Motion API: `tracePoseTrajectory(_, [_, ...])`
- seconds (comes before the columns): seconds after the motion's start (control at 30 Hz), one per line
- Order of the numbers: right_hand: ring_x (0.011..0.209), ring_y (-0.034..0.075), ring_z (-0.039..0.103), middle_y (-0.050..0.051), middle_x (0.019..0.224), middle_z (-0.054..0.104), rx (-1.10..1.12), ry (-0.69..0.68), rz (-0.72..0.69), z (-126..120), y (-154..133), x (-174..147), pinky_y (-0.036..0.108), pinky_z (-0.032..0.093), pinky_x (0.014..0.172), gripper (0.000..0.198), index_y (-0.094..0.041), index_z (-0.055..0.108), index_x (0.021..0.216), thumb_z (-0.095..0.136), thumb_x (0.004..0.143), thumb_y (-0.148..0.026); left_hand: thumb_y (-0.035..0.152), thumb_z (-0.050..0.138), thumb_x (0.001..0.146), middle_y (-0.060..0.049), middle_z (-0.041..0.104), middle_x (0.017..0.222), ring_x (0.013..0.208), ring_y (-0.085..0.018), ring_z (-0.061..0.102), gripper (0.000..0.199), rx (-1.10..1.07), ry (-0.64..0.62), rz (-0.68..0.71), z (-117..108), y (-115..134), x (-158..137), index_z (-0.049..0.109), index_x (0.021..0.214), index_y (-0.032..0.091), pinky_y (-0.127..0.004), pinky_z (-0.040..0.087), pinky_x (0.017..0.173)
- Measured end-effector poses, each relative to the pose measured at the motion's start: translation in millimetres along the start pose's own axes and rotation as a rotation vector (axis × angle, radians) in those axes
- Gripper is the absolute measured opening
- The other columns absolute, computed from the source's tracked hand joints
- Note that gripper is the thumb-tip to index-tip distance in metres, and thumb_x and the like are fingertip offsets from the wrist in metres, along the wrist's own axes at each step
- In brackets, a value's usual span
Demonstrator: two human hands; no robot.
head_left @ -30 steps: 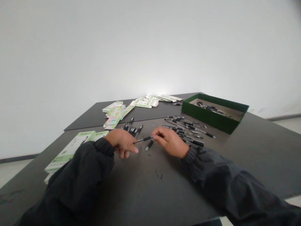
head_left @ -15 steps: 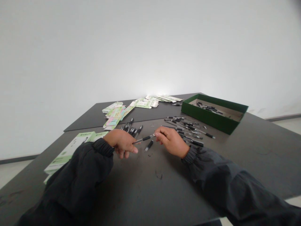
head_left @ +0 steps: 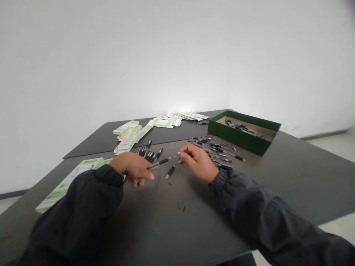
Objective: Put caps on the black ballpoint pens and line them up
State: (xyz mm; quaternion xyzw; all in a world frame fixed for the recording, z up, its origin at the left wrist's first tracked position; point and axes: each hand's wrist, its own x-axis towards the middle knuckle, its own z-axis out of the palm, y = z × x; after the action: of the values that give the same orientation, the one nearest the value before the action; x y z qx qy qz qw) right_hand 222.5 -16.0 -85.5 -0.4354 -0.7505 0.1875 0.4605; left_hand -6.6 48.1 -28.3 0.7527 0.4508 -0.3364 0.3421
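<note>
My left hand is closed on the barrel of a clear pen with a black grip, its writing end pointing right. The pen's thin tip stretches towards my right hand. Thumb and forefinger of that hand pinch a small shiny piece at the very end of the tip; whether it touches the tip I cannot tell. Below the pen, a black pen cap lies on the dark table. Capped pens are bunched behind my left hand, and several uncapped pens lie scattered behind my right hand.
A green open box with pens inside stands at the back right. Flattened green-and-white cartons lie at the back left, more cartons by the wall. A green-white box sits beside my left arm. Small dark scraps lie in front.
The view has turned slightly right. My right fingers have drawn a little away from the pen's grip, so more of the thin tip shows between them. My left hand keeps its hold.
</note>
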Motion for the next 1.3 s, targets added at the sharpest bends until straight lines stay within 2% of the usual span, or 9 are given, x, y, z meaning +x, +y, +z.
tracePoseTrajectory(0.1, [0.064, 0.012, 0.053, 0.001, 0.071, 0.062, -0.239, -0.032, -0.015, -18.6, 3.3, 7.8, 0.023, 0.035, 0.061, 0.017, -0.019, 0.058, 0.084, 0.048, 0.088, -0.033, 0.042, 0.042, 0.087, -0.020, 0.068, 0.109, 0.088, -0.025, 0.069, 0.066, -0.014, -0.014, 0.000, -0.4, -0.2, -0.9, 0.024, 0.143, 0.012, -0.031, 0.053, 0.070])
tracePoseTrajectory(0.17, [0.064, 0.013, 0.053, 0.003, 0.071, 0.063, -0.473, -0.038, 0.058, -43.6, 15.3, 13.3, 0.024, 0.033, 0.060, 0.021, -0.019, 0.060, 0.081, 0.049, 0.087, -0.036, 0.042, 0.042, 0.087, -0.020, 0.067, 0.110, 0.088, -0.024, 0.069, 0.068, -0.014, -0.021, 0.003, -0.8, 1.8, -3.4, 0.022, 0.144, 0.011, -0.031, 0.053, 0.072])
tracePoseTrajectory(0.33, [0.076, 0.020, 0.058, 0.012, 0.082, 0.067, -0.947, 0.048, 0.522, -127.0, 76.4, 3.9, 0.028, 0.036, 0.065, 0.034, -0.016, 0.064, 0.083, 0.040, 0.088, -0.040, 0.040, 0.039, 0.088, -0.022, 0.066, 0.112, 0.091, -0.025, 0.068, 0.060, 0.001, -0.021, -0.003, -1.7, 10.4, -10.0, 0.032, 0.138, 0.007, -0.033, 0.053, 0.075])
tracePoseTrajectory(0.5, [0.086, 0.025, 0.062, 0.017, 0.094, 0.067, -1.041, -0.187, 0.831, -172.6, 127.1, -31.7, 0.032, 0.039, 0.068, 0.033, -0.013, 0.067, 0.086, 0.043, 0.084, -0.036, 0.038, 0.038, 0.089, -0.022, 0.066, 0.113, 0.091, -0.025, 0.068, 0.054, 0.012, -0.007, -0.001, -1.2, 13.2, -10.6, 0.039, 0.134, 0.008, -0.034, 0.053, 0.075])
tracePoseTrajectory(0.67, [0.087, 0.024, 0.062, 0.014, 0.096, 0.067, -1.022, -0.222, 0.820, -175.9, 137.5, -44.8, 0.031, 0.040, 0.067, 0.026, -0.017, 0.065, 0.090, 0.047, 0.080, -0.032, 0.040, 0.040, 0.089, -0.020, 0.067, 0.110, 0.091, -0.026, 0.068, 0.054, 0.029, -0.023, 0.013, 0.6, 9.2, -7.6, 0.042, 0.133, 0.010, -0.034, 0.054, 0.075])
tracePoseTrajectory(0.83, [0.087, 0.023, 0.061, 0.012, 0.096, 0.067, -1.035, -0.124, 0.767, -173.8, 132.7, -39.3, 0.030, 0.040, 0.067, 0.030, -0.020, 0.062, 0.100, 0.046, 0.081, -0.036, 0.044, 0.039, 0.088, -0.020, 0.069, 0.107, 0.089, -0.026, 0.068, 0.048, 0.056, -0.024, 0.004, 1.1, 5.5, -4.5, 0.058, 0.117, 0.010, -0.034, 0.054, 0.074])
tracePoseTrajectory(0.97, [0.086, 0.022, 0.061, 0.010, 0.093, 0.068, -1.044, -0.108, 0.704, -167.4, 126.3, -31.9, 0.030, 0.039, 0.069, 0.029, -0.021, 0.065, 0.095, 0.044, 0.084, -0.038, 0.041, 0.034, 0.091, -0.020, 0.070, 0.104, 0.088, -0.025, 0.069, 0.046, 0.102, -0.023, 0.011, 1.7, 7.7, -5.8, 0.060, 0.110, 0.009, -0.032, 0.054, 0.072])
tracePoseTrajectory(1.13, [0.084, 0.021, 0.061, 0.012, 0.091, 0.068, -1.079, -0.217, 0.688, -153.2, 123.2, -25.7, 0.028, 0.038, 0.067, 0.025, -0.017, 0.068, 0.087, 0.047, 0.083, -0.031, 0.040, 0.036, 0.090, -0.019, 0.070, 0.105, 0.087, -0.025, 0.069, 0.045, 0.076, -0.020, 0.026, 2.2, 10.0, -8.4, 0.059, 0.113, 0.009, -0.032, 0.054, 0.072])
tracePoseTrajectory(1.3, [0.079, 0.020, 0.060, 0.012, 0.089, 0.067, -1.097, -0.182, 0.645, -148.5, 123.0, -25.4, 0.028, 0.034, 0.062, 0.026, -0.016, 0.064, 0.086, 0.041, 0.085, -0.027, 0.037, 0.033, 0.092, -0.021, 0.069, 0.105, 0.089, -0.025, 0.069, 0.044, 0.102, -0.036, 0.005, 1.3, 13.7, -10.1, 0.063, 0.103, 0.008, -0.033, 0.053, 0.073])
